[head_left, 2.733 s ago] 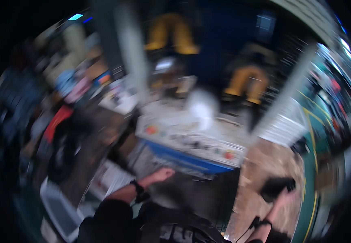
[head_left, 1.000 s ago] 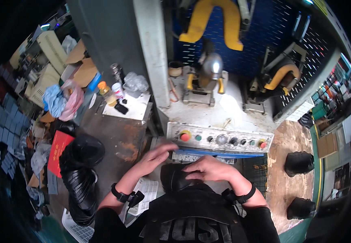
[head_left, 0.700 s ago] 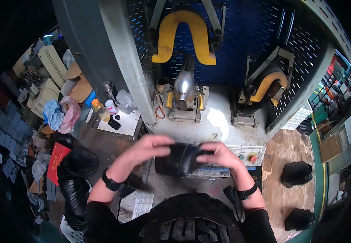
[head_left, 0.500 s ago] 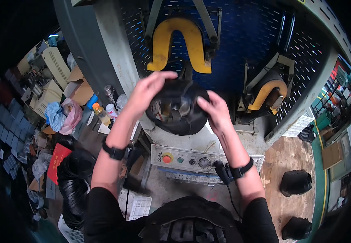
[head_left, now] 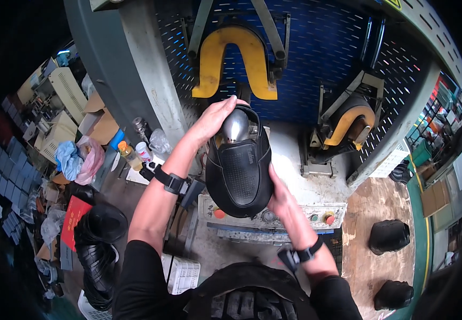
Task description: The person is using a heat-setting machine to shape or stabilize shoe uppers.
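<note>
A black shoe upper (head_left: 240,170) with a dotted tongue is held between my hands, its toe toward me. My left hand (head_left: 217,121) is closed around the heel collar on the left. Along the right side of the toe, my right hand (head_left: 280,193) grips the upper, its fingers partly hidden underneath. A shiny rounded metal form (head_left: 235,128) shows through the shoe opening. Just beyond is a yellow U-shaped clamp pad (head_left: 234,40), apart from the upper. I cannot tell how far the upper sits over the form.
A control panel (head_left: 295,215) with buttons lies below the upper. At right stands a second yellow clamp (head_left: 351,125). Black uppers (head_left: 390,237) rest on a wooden board (head_left: 364,213). Stacked black uppers (head_left: 100,240), bottles (head_left: 130,154) and plastic bags (head_left: 89,154) crowd the left.
The upper has turned from opening toward me to tongue up with the toe toward me. My right hand has moved down along its side; the left stays near the heel.
</note>
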`<control>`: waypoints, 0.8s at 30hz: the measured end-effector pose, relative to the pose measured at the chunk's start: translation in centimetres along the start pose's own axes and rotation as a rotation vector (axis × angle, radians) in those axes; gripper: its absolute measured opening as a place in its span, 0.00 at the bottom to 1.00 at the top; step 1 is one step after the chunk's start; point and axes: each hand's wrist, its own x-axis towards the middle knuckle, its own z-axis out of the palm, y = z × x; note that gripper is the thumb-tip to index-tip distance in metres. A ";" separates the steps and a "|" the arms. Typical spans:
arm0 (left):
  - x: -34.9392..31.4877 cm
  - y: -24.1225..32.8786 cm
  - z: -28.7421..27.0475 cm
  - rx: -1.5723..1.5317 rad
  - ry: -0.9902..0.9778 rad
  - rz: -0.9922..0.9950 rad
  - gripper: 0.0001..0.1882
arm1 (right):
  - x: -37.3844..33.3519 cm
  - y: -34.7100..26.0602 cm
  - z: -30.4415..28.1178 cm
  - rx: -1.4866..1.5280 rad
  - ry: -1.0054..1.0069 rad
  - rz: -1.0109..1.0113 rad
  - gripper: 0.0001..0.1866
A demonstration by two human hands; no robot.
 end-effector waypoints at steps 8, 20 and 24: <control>-1.3 -0.7 0.4 0.101 0.048 0.381 0.25 | 0.5 9.6 -2.8 0.251 0.107 -0.186 0.25; -3.9 -0.9 1.2 0.288 -0.013 0.758 0.23 | 17.8 11.5 -7.9 -0.198 0.793 -0.777 0.29; -5.2 -1.2 0.6 0.278 0.029 0.735 0.23 | 20.4 8.6 -8.9 -0.855 0.900 -0.920 0.31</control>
